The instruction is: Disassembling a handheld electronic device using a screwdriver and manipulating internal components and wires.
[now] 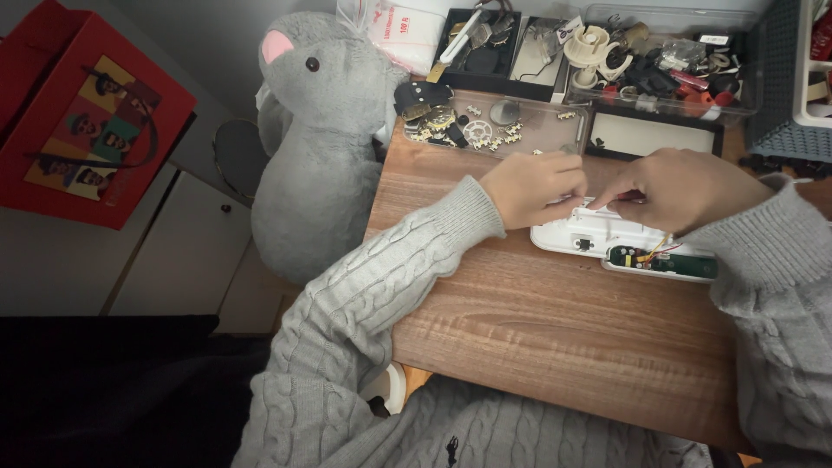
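Watching from the head view: my left hand (535, 188) is curled, fingers drawn in and pinching at the top edge of the white plastic casing (598, 234); I cannot make out what sits between the fingertips. My right hand (685, 189) is right there opposite, fingers bunched tight and bearing on the same top edge, the two hands almost touching above it. Something small and reddish shows at the right fingertips, too small to name.

The casing lies flat on the wooden desk (555, 329), toward its far right part, just below both hands. Touching its lower right side is an exposed green circuit board (667, 262), with thin red and yellow wires (656, 251) running up from it toward my right hand.

Further out, beyond the hands, a clear shallow tray (537, 130) holds small metal gears and bits scattered about, with a dark strap-like piece at its left end. Beside it on the right lies a black-framed flat tray (654, 134). Behind those, a clear bin (667, 65) is crammed with mixed parts, and a black box (481, 43) holds tools.

Off the desk's left edge, a large grey plush mouse (321, 147) leans against it. Far left, a red bag (82, 121) hangs by the pale cabinets. Grey cable-knit sleeves cover both my arms.
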